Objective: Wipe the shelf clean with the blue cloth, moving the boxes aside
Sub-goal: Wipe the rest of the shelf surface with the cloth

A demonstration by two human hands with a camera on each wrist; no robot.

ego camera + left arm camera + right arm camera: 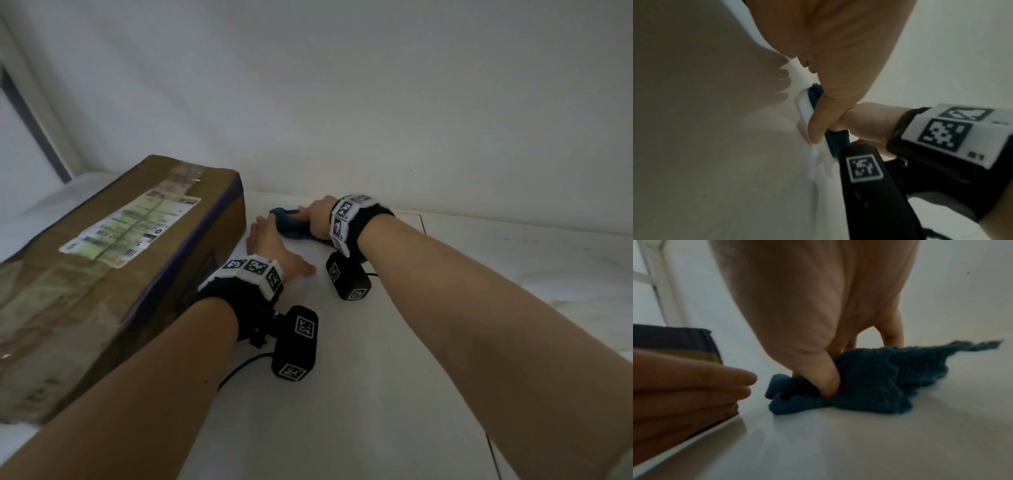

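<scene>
A crumpled blue cloth (291,224) lies on the white shelf (411,359) near the back wall. My right hand (313,216) grips it from above; in the right wrist view the thumb (828,386) digs into the cloth (869,379) and the fingers curl behind it. My left hand (270,240) lies open with straight fingers between the cloth and the right side of a large cardboard box (113,260). Its fingertips (744,379) end just left of the cloth. The left wrist view shows a strip of cloth (835,138) behind my left thumb (816,123).
The taped box with a shipping label fills the shelf's left part; its purple-edged corner (684,344) stands behind my left hand. A white wall (342,102) closes the back. Bare shelf stretches to the right and toward me.
</scene>
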